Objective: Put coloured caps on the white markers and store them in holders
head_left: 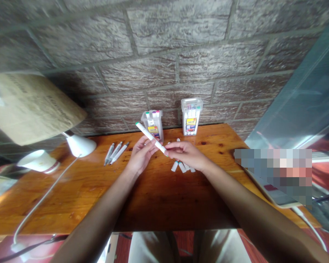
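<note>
A white marker (149, 136) with a green end is held aslant above the table, its upper end to the left. My left hand (142, 153) is closed around its middle. The fingers of my right hand (185, 153) pinch its lower end. Just behind my left hand stands a clear case (160, 126) with several markers in it. Several loose white markers (182, 167) lie under my right hand, which partly hides them. To the left of my left hand lie three grey-ended markers (119, 152) side by side.
A second clear case of markers (191, 120) stands by the brick wall (205, 62). On the left are a lamp (80, 145), its white cord (45, 197) and a paper cup (38, 160). A tablet-like device (279, 193), partly blurred out, lies at the wooden table's (164, 204) right edge.
</note>
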{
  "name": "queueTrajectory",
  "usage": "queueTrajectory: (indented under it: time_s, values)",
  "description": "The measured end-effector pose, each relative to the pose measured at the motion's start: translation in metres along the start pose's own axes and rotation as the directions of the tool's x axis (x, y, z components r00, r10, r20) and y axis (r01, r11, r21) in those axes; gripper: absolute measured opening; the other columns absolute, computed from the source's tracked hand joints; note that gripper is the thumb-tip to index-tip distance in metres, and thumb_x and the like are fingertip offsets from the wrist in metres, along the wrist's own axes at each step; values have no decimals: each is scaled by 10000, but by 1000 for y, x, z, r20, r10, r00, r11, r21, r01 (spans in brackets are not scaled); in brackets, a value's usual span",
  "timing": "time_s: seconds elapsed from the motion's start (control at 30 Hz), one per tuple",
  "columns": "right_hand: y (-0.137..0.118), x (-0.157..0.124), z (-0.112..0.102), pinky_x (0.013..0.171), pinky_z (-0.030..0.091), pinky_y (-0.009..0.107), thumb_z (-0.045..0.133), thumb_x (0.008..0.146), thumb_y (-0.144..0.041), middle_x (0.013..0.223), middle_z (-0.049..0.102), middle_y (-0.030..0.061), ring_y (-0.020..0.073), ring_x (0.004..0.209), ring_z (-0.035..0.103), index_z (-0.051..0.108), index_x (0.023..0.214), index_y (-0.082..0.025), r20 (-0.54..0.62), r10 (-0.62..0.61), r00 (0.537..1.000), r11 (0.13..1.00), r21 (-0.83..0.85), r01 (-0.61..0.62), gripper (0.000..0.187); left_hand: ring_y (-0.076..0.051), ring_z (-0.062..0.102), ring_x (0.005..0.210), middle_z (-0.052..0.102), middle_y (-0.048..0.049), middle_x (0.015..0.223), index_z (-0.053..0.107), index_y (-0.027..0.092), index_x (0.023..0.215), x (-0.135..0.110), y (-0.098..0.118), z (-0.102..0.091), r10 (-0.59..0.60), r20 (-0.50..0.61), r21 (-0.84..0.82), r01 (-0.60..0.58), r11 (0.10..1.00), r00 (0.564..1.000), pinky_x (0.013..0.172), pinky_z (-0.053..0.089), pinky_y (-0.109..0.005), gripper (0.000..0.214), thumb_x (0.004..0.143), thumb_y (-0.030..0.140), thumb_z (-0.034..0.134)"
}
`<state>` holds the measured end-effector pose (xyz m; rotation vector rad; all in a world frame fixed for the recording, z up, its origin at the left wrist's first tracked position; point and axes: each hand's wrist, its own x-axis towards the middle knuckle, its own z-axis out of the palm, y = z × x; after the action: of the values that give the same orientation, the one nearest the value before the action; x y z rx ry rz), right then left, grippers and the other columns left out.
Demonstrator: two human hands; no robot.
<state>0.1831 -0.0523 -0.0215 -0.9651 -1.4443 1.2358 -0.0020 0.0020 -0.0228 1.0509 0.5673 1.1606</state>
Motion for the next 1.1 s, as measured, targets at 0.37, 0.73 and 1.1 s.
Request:
queueTrajectory:
  time_s: [0.37,0.73,1.1]
  values:
    - [-2,0,4,692,561,244,865,656,-308,855,758,19,138,768,715,736,943,-170,-72,89,993,978,194,-74,344,-219,748,945,765,-53,975,696,170,1013,0,-1,-1,12,43,-9,-12,1000,999,945,565,-379,336,728,259,850]
    - [1,-1,5,683,581,254,858,657,-312,892,761,27,132,747,686,774,918,-163,-119,46,992,990,140,-29,312,-180,743,806,749,-32,816,682,144,862,-1,0,2,80,0,111,-79,991,997,830,604,-328,315,670,280,892]
    - [-1,-3,3,652,563,242,844,686,-357,847,774,29,147,774,706,790,965,-176,-103,57,993,990,132,-43,337,-167,731,742,757,-37,781,743,125,805,-2,3,0,40,-39,139,-34,990,998,796,617,-319,331,611,327,919]
